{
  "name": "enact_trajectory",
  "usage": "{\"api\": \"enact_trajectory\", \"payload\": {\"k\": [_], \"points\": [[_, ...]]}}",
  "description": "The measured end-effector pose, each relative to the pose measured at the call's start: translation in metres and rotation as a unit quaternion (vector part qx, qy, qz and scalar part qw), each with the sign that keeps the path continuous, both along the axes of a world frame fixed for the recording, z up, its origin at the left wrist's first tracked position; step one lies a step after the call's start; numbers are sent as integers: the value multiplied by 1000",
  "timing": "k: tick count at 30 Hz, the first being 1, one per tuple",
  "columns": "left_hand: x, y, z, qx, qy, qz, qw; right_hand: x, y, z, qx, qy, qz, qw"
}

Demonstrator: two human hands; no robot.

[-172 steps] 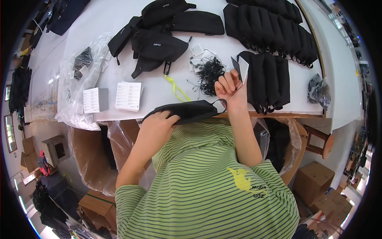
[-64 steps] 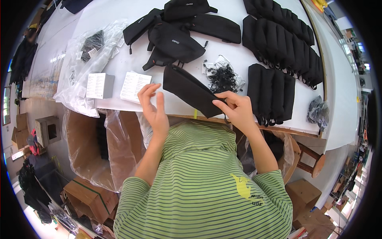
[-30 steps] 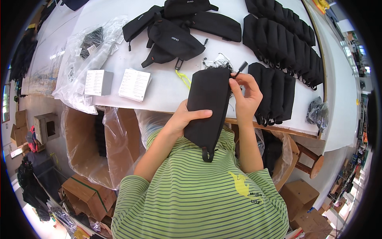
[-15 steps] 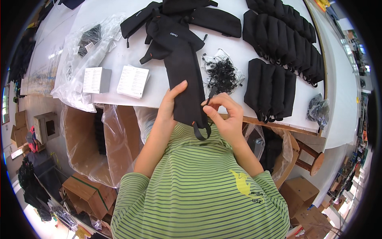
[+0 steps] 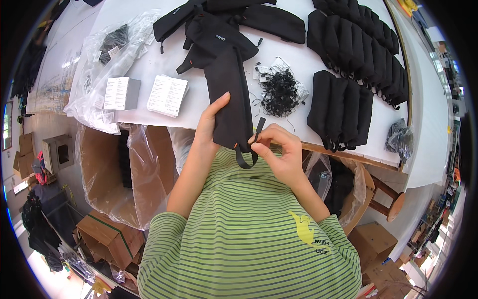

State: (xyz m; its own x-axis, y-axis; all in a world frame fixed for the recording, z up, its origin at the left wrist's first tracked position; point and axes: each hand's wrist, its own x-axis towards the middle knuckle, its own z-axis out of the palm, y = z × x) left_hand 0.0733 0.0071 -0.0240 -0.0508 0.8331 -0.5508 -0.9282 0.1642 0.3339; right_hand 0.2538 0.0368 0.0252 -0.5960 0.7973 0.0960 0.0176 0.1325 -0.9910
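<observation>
A long black zippered pouch [image 5: 230,107] lies between my hands at the near edge of the table, its far end on the pile. My left hand [image 5: 210,122] grips it along the left side, with the thumb on top. My right hand [image 5: 280,149] is closed at its right near corner, thumb and forefinger pinching the black zipper pull [image 5: 260,126]. A black strap loop [image 5: 244,160] hangs from the near end beside a small orange tab. Beyond it, several similar black pouches [image 5: 219,37] lie in a loose pile.
Right of the pouch sits a tangle of black cords [image 5: 281,92]. Farther right, several black pouches [image 5: 339,109] stand in rows. At left are two stacks of printed white cards [image 5: 168,94] and a clear plastic bag [image 5: 89,94]. An open lined carton [image 5: 107,179] stands below the table edge.
The pouch has shifted slightly toward me and to the left. My right hand has moved along the zipper, nearer the looped end, still pinching the pull.
</observation>
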Motion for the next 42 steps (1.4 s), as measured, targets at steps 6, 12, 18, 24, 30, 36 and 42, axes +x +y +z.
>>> {"api": "enact_trajectory", "payload": {"k": [6,12,18,24,30,36,42], "points": [[8,0,9,-1,55,-13,998,-4,1,1,3,12,-23,1000],[2,-2,3,10,51,-17,998,0,1,2,0,-16,-13,1000],[4,0,2,-11,66,31,997,1,6,-8,143,-3,-45,989],[18,0,14,-12,89,137,987,1,-11,-3,210,-111,-94,967],[35,-13,20,19,75,91,993,-13,-8,-13,250,-140,-118,951],[1,-15,-1,24,153,136,979,-1,2,-11,204,-80,-90,972],[-27,-30,8,176,623,16,762,11,11,-18,-77,8,-85,993]]}}
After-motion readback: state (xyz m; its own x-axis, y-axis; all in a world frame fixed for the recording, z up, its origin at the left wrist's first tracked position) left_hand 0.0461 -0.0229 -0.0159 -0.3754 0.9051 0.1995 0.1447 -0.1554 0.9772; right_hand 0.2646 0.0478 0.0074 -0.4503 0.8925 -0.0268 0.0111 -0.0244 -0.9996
